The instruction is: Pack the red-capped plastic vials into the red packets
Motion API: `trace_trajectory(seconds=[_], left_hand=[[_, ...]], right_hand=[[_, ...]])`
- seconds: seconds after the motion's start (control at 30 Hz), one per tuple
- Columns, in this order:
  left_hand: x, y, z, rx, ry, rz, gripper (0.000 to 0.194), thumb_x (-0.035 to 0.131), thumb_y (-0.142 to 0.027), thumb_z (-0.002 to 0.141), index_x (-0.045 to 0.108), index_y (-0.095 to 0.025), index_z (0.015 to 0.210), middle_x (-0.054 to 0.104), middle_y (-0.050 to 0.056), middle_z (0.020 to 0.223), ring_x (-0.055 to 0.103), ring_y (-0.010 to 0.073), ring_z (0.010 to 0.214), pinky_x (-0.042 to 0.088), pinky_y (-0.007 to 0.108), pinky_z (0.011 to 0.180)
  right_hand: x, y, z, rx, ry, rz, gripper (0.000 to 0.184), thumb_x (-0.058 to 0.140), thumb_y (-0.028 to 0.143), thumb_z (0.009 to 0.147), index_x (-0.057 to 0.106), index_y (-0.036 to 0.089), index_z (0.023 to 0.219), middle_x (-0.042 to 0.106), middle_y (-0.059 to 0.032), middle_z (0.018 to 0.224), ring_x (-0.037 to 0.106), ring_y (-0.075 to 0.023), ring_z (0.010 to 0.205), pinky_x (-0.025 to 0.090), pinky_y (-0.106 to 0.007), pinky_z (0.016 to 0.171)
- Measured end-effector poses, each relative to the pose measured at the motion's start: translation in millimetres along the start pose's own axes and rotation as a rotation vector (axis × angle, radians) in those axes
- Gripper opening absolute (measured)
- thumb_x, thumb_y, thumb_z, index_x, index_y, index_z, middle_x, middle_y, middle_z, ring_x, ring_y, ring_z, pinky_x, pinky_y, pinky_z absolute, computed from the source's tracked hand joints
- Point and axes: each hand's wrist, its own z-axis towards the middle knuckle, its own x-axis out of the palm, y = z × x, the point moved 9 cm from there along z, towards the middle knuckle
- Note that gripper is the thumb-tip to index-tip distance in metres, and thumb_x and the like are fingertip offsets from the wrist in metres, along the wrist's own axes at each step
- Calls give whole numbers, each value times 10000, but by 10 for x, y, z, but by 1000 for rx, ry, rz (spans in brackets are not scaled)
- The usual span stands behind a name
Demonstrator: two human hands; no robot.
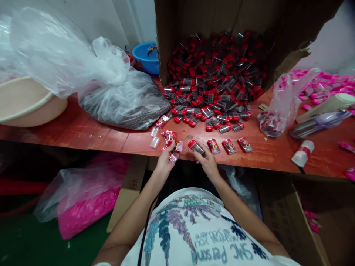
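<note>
My left hand is closed on red printed plastic sleeves near the table's front edge. More of these sleeves lie just beyond it, beside short clear pieces. In my right hand is a small clear bottle with a red cap and dark contents, held tilted. The two hands are apart. To the right, three red printed packs lie in a row on the table. Behind the hands, a large heap of red-capped bottles spills from a cardboard box.
A clear bag of dark beads sits left on the red table, beside a cream basin and a blue basin. At right are a small plastic bag, a purple-topped bottle, a white roll and pink pieces.
</note>
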Motion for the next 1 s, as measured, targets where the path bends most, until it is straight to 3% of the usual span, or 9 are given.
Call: trace_trajectory(seconds=[0.13,0.47,0.6,0.77,0.9,1.0], left_hand=[[61,51,0,15,25,34,95,725,-121,707,653,-128,768,693,26,715,644,116,629,536,218,671],[193,-43,-150,150,74,98,189,776,-151,634,657,-133,779,694,3,709,633,110,614,513,223,651],[315,-94,-246,228,178,201,237,782,-147,616,665,-150,822,711,8,796,660,136,720,520,258,744],[379,-124,-312,289,206,330,259,786,-108,585,665,-164,807,705,-7,776,659,136,699,514,267,752],[421,-163,-340,340,235,360,301,795,-100,571,666,-184,830,698,-22,785,650,116,709,508,246,765],[454,-174,-352,355,266,390,354,812,-93,529,664,-183,837,701,-18,810,653,124,731,508,256,782]], right_hand=[[105,43,-118,71,19,199,504,602,367,783,540,241,1268,642,-11,897,531,-110,609,448,-207,482],[243,60,-179,93,82,277,501,619,346,776,556,250,1264,585,35,693,476,-87,541,444,-200,474],[226,60,-172,84,69,307,502,631,335,765,565,257,1257,571,34,706,471,-81,530,449,-198,461],[202,105,-146,-14,84,280,477,656,322,750,596,304,1223,533,11,872,477,-79,594,456,-194,466],[149,178,-128,-105,85,209,434,641,290,780,607,306,1212,491,-2,882,493,-110,727,461,-188,518],[124,184,-112,-112,79,217,427,647,311,787,607,305,1212,482,-4,872,489,-111,725,460,-190,517]])
